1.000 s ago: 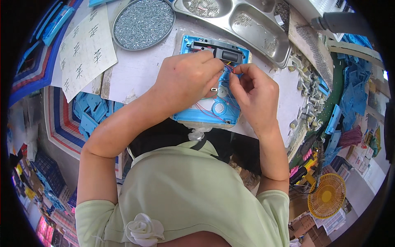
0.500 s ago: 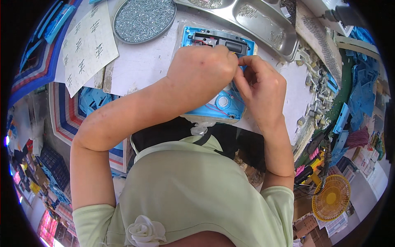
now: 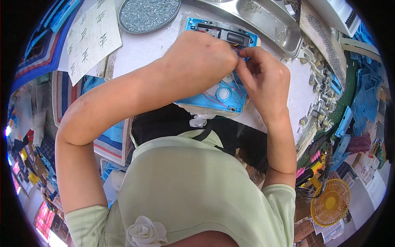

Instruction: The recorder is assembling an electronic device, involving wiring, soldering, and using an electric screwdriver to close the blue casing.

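Observation:
A blue plastic housing [image 3: 201, 101] lies on the table in front of me, with a round white part, a long black part [image 3: 238, 39] and thin red and blue wires [image 3: 214, 99] inside. Across its middle arches my left hand [image 3: 207, 57], its fingers curled down; the back of the hand hides what they hold. My right hand [image 3: 267, 78] comes from the right, thumb and forefinger pinched at a thin wire close to the left fingers. Bits of yellow and purple show between the two hands.
Beyond the housing stand a round tray [image 3: 149, 16] of small screws and a steel compartment tray [image 3: 284, 35] with small metal pieces. Small grey metal parts [image 3: 317, 109] line the table's right side. A paper sheet [image 3: 92, 41] lies left. A yellow fan [image 3: 330, 201] is at lower right.
The view has shifted slightly, so the table's things sit a little higher. My left elbow has swung outward. Both hands stay close together over the housing, fingers still pinched.

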The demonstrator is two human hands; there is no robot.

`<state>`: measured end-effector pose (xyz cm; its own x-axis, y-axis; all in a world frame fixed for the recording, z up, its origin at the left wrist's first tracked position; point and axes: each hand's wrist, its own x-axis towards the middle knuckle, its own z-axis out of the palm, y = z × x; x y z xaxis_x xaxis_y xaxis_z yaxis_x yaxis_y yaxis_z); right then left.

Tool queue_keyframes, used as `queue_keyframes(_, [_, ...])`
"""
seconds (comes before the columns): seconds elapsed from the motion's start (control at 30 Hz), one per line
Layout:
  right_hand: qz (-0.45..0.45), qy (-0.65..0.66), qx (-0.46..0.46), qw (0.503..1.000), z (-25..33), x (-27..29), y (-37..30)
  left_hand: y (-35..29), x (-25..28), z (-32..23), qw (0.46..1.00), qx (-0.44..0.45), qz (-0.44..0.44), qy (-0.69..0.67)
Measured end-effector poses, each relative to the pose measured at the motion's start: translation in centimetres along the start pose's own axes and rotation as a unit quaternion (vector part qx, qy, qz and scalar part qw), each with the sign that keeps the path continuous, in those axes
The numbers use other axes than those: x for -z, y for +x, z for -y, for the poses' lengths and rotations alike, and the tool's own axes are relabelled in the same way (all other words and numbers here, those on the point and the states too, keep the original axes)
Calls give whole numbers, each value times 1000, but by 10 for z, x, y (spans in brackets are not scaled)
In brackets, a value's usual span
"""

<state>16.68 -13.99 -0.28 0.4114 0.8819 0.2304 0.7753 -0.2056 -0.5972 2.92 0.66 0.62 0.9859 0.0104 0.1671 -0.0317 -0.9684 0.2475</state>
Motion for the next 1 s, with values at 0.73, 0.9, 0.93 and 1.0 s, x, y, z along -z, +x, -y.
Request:
queue_keyframes(0.73, [-9,94,-26,995,-4,-9,-4,-8,-31,2,978,84,-161,-105])
queue_keyframes(0.9, [-24,66,-14,997,-1,-7,-3,-8,-34,5,980,76,-160,-88])
queue_keyframes(0.93, [-22,54,-12,998,-1,-7,-2,-8,-34,5,980,77,-159,-87])
queue_keyframes(1.0, [-18,40,-11,999,0,-6,-2,-8,-34,5,980,77,-159,-88])
